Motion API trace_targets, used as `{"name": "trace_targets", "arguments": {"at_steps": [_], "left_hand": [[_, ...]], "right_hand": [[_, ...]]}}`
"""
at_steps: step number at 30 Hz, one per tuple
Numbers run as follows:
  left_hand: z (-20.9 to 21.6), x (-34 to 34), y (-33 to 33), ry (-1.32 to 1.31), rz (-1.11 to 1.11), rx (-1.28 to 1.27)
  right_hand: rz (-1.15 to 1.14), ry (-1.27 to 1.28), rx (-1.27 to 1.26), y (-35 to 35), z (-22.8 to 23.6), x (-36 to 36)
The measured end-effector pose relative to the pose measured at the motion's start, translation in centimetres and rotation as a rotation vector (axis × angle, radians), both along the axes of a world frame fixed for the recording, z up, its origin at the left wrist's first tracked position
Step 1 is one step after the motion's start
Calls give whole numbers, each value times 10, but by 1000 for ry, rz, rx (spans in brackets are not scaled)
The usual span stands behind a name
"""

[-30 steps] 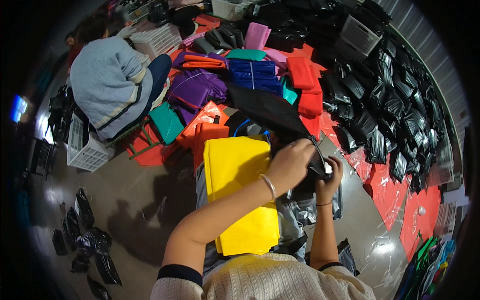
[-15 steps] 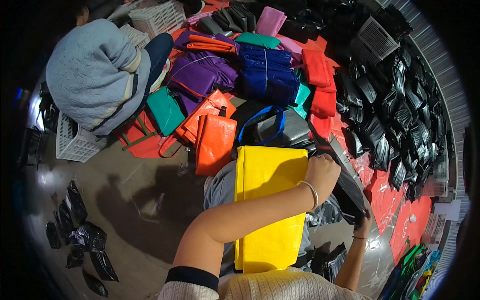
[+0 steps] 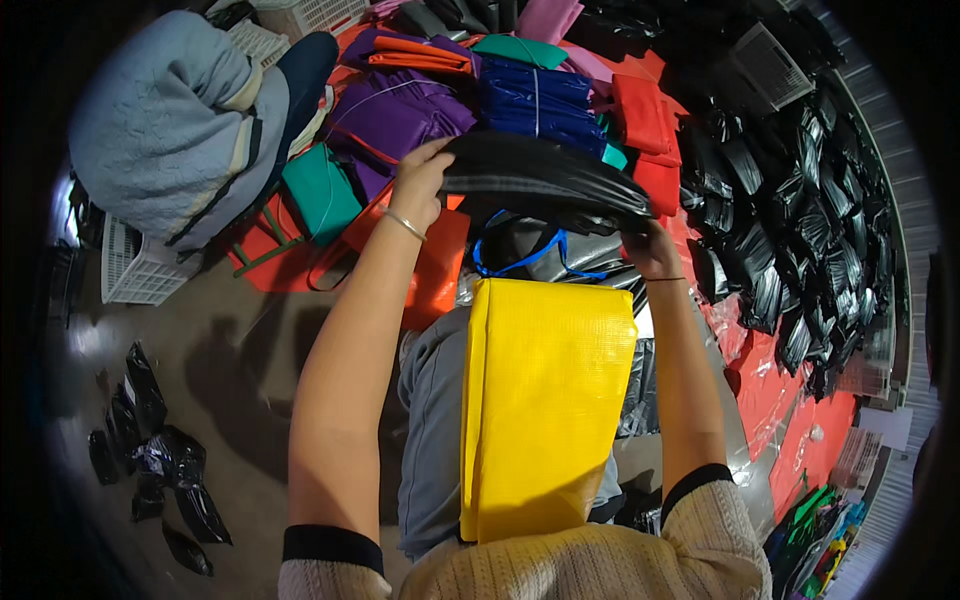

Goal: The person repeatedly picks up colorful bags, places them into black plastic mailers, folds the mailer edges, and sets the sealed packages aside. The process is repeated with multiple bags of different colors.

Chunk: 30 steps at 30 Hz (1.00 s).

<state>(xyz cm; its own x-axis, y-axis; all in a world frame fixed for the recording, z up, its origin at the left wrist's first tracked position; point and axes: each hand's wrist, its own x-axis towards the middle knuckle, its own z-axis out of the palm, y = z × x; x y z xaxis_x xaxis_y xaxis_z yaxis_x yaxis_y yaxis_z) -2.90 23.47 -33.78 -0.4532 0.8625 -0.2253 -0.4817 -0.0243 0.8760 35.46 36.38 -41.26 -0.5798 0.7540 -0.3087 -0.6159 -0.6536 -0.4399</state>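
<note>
A black plastic bag (image 3: 545,180) is stretched sideways in front of me, between both hands. My left hand (image 3: 420,185) is closed on its left end, and my right hand (image 3: 655,250) grips its right end. Across my lap rests a folded yellow sheet (image 3: 550,400), smooth and slightly shiny, touched by neither hand. Just beyond it are a grey-black folded bundle with a blue strap (image 3: 540,255) and an orange folded sheet (image 3: 435,270), both partly hidden by the bag and my left arm.
A person in a light blue quilted top (image 3: 170,130) crouches at the left by a white crate (image 3: 145,270). Purple (image 3: 405,115) and navy (image 3: 535,100) folded bundles lie ahead. Black packets pile up at the right (image 3: 800,220); several more black packets (image 3: 180,460) lie on the floor.
My left hand has swung from above the yellow sheet to the far left, and my right hand has risen. The black bag has moved forward and now spans sideways between them.
</note>
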Motion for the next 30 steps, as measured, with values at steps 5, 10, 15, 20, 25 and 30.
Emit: {"name": "trace_targets", "arguments": {"at_steps": [5, 10, 15, 20, 25, 30], "left_hand": [[-60, 18, -58, -367, 101, -192], [-66, 69, -120, 669, 0, 99], [-11, 80, -148, 786, 116, 108], [4, 82, -169, 1210, 307, 85], [-22, 92, -219, 1435, 374, 302], [-31, 99, -240, 1303, 160, -19]], "right_hand": [[-231, -881, 653, -58, -13, -40], [-210, -872, 470, -150, 13, -25], [-414, -1055, 582, -183, 70, -22], [-599, -1350, 1185, -199, 104, -28], [-661, -1177, 1603, -235, 90, -9], [-540, -1267, 1222, -262, 61, -9]]}}
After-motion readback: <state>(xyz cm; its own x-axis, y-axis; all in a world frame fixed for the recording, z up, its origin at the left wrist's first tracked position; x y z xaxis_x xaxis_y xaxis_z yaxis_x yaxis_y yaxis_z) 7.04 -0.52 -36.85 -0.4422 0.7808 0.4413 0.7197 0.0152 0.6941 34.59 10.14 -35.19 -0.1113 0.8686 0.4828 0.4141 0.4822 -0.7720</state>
